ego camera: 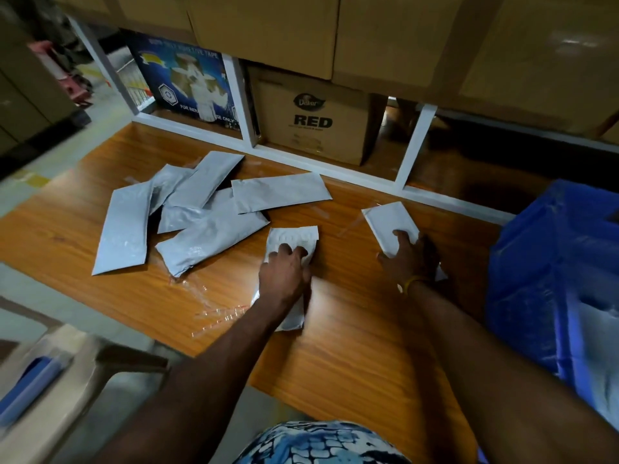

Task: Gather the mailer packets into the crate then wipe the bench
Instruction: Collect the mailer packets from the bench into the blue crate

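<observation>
Two white mailer packets are being taken from the wooden bench [351, 329], and the blue crate [549, 279] at its right end is used here as the landmark. The right hand [407, 254] is laid on a white packet [388, 222] near the crate, with the fingers curled over its near edge, so the packet seems to be gripped. The left hand [284, 272] is further from the crate and is closed on a second white packet [294, 239], which is bent under the palm. A loose pile of grey mailer packets [187, 212] is left well apart from the crate, on the far left side of the bench. It is judged that a smooth packet could slip from a one-sided grip when it is carried toward the crate. A clear plastic scrap [214, 313] beside the left forearm could be dragged off the bench, or be overlooked before the wiping is done.
</observation>
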`<state>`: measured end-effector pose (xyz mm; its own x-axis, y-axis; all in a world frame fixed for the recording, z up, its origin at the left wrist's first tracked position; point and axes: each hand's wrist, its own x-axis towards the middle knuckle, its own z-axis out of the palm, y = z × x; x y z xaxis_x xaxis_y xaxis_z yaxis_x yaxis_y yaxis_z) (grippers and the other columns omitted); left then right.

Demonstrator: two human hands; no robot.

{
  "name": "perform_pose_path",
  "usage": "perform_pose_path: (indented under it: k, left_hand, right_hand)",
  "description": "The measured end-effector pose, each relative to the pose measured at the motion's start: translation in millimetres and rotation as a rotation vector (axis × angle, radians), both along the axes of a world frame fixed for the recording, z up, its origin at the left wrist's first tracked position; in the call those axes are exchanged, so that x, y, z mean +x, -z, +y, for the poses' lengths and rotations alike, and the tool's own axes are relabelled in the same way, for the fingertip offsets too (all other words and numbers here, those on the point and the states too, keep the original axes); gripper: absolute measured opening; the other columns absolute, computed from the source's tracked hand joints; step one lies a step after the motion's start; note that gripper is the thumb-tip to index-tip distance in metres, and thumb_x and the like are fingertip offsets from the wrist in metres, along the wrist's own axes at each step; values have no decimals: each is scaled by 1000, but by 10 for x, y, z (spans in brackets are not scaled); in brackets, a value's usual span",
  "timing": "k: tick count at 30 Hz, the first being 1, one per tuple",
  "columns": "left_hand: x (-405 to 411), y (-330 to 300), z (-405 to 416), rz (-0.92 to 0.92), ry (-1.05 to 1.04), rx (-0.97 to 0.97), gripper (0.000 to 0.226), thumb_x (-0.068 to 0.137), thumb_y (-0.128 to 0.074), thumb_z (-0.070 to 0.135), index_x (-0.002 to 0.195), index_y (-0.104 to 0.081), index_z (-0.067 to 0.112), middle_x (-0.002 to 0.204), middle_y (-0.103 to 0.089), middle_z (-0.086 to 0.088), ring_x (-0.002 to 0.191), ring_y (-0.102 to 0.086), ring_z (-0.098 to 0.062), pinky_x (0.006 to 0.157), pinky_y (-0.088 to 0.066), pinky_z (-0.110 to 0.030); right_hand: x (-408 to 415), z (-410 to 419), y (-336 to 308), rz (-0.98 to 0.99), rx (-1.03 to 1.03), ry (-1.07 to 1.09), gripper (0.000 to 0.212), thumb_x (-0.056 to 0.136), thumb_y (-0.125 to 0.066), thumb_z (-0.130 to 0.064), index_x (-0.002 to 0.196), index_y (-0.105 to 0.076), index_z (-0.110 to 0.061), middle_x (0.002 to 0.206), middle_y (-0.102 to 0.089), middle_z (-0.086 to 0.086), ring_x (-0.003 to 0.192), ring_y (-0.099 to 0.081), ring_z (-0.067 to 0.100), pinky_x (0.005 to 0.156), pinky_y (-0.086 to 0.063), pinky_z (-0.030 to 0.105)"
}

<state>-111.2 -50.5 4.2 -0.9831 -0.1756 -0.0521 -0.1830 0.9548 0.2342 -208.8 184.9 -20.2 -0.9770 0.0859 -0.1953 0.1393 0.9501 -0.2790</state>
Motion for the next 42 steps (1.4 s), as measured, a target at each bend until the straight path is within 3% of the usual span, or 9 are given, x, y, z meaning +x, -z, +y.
perform_pose_path:
  k: [5,7,9,12,15,20,28,36,42]
  left_hand:
    - [9,88,80,-167,-85,4,59,88,-56,53,141,-41,32,150,-28,-14,138,-29,-43,104,-36,-55]
    - [13,126,68,-243,-121,35,65,86,-60,56,142,-35,37,154,-15,-13,141,-20,-48,106,-33,-59]
    - [28,156,54,-259,-131,56,66,85,-61,54,143,-33,40,154,-12,-12,138,-25,-48,105,-37,-60]
    - [53,155,37,-227,-122,25,64,86,-59,50,144,-33,40,154,-18,-12,133,-34,-43,100,-43,-53]
    - [74,115,28,-145,-95,-8,58,86,-62,39,140,-41,33,142,-35,-13,121,-46,-36,90,-47,-47]
    - [146,52,-41,-22,-86,62,47,85,-64,30,130,-50,24,129,-45,-12,110,-51,-33,79,-50,-43]
    - [318,-206,-185,198,-90,239,42,85,-61,34,126,-55,26,133,-46,-13,114,-50,-34,82,-49,-40]
    - [718,-293,-262,48,-22,314,42,89,-60,34,130,-55,27,133,-47,-12,122,-45,-34,86,-48,-42]
    - [1077,-217,-272,32,-9,317,40,91,-60,41,128,-58,27,132,-48,-12,118,-48,-35,87,-48,-43]
  right_hand:
    - [-19,24,72,-3,50,-14,69,82,-64,-55,141,-37,-33,147,-24,21,135,-26,43,112,-27,55]
    - [-30,38,77,8,105,-14,69,80,-64,-59,140,-36,-35,147,-27,23,135,-26,44,112,-24,57]
    - [-58,64,82,3,121,-3,70,78,-63,-63,137,-36,-38,145,-29,24,134,-26,45,112,-23,58]
    - [-62,83,68,0,67,18,68,76,-66,-63,134,-39,-39,139,-35,24,129,-32,45,110,-26,57]
    - [26,20,28,37,56,-1,65,76,-70,-56,131,-44,-34,132,-42,24,123,-39,43,109,-28,54]
    - [326,-218,-66,56,-58,27,70,73,-70,-53,134,-42,-33,134,-37,21,123,-37,42,105,-32,54]
    - [909,-637,-433,214,-276,62,61,76,-65,-54,131,-47,-34,131,-39,11,120,-44,36,101,-40,49]
    - [1468,-830,-697,-31,-39,59,67,78,-59,-63,136,-47,-33,142,-35,15,128,-40,41,105,-34,50]
    - [2004,-865,-691,-78,167,71,68,79,-56,-64,136,-47,-29,145,-33,17,126,-39,42,102,-34,50]
